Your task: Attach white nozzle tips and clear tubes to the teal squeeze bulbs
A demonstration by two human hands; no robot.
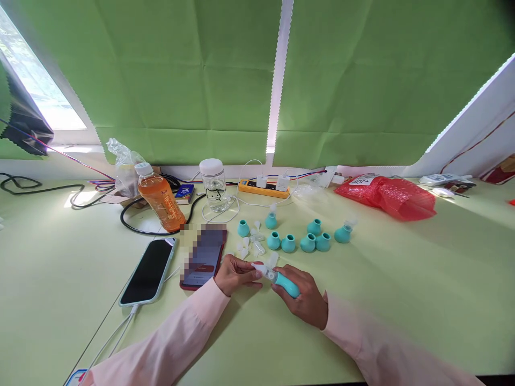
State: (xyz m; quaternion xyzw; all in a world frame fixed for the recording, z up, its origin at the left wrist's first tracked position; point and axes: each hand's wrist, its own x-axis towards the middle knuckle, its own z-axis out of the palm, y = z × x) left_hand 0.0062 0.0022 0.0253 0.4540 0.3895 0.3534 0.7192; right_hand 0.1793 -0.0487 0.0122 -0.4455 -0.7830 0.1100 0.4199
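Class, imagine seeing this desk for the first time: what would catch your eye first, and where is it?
Probably the wide green sheets hanging across the back, then the shiny red package towards the back right. Near the middle, small turquoise pots stand beyond a turquoise piece held in the right grip, its pale tip at the left grip.

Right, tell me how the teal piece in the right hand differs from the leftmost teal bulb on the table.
The held piece is in the right hand, while the leftmost bulb stands on the table. The held piece is tilted; the leftmost bulb is upright. The held piece has a clear tip pointing toward the left hand; the leftmost bulb has none. Both are teal.
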